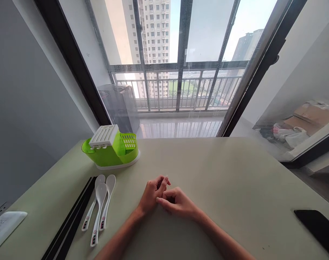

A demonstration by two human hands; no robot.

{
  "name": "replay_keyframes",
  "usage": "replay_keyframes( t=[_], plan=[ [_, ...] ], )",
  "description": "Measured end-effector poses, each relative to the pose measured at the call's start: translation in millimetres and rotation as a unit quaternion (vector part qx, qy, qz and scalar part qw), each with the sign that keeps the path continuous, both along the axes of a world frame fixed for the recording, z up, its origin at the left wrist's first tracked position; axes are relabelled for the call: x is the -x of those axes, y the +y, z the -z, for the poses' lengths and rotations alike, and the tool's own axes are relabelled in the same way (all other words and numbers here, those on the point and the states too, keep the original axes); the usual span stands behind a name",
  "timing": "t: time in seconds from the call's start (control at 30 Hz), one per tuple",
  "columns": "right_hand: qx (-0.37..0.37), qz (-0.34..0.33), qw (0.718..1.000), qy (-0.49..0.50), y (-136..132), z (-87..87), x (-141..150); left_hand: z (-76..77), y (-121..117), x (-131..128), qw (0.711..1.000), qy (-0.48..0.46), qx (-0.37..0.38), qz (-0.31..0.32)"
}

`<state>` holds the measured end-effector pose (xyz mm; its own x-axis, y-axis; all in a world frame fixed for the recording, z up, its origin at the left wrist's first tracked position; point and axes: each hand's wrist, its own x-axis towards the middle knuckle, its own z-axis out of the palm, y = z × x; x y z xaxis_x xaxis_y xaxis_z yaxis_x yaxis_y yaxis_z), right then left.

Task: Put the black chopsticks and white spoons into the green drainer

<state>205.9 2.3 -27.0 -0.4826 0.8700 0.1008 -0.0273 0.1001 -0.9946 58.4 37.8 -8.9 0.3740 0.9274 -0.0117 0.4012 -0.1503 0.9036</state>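
My left hand (154, 191) rests on the pale green table with its fingers loosely curled and nothing seen in them. Touching or nearly touching it, my right hand (177, 202) is also curled, thumb pointing left, and appears to hold nothing. To the left lie three white spoons (100, 195) with printed handle ends, bowls pointing away from me. Beside them are several long black chopsticks (72, 220). Behind the spoons stands a bright green cutlery holder (110, 155) with a white slotted top and a white base.
A black phone-like slab (317, 225) lies at the table's right edge. A white device (7, 227) is at the near left. Beyond the table (207, 166) are a glass sliding door and a balcony with a railing (191, 90). Cardboard boxes (313, 117) and bags lie at right.
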Motion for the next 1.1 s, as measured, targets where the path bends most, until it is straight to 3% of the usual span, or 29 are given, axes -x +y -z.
replay_keyframes(
  t=[0.4,0.5,0.63,0.77,0.87,0.97,1.1],
  plan=[
    [-0.014,-0.001,1.0,-0.013,0,2.5,-1,-1.8,1,-1,1.0,-0.019,0.002,0.012],
    [-0.01,-0.008,1.0,-0.023,-1,-1.2,-1,-13.4,3,6,1.0,-0.002,-0.024,0.013],
    [-0.007,-0.013,0.999,-0.046,-2,-4.5,-2,-45.4,11,25,0.99,0.043,-0.133,-0.034],
    [0.0,-0.017,0.998,-0.052,-2,-3.7,-2,-82.9,14,54,0.953,0.09,-0.257,-0.135],
    [0.002,-0.014,0.998,-0.058,-3,-3.0,-1,-97.7,6,85,0.916,0.15,-0.302,-0.217],
    [0.001,-0.013,0.998,-0.063,-3,-3.1,-1,-92.7,-7,127,0.876,0.251,-0.29,-0.291],
    [-0.006,-0.014,0.998,-0.067,-4,-3.4,-1,-71.2,-27,185,0.804,0.434,-0.213,-0.347]
  ],
)
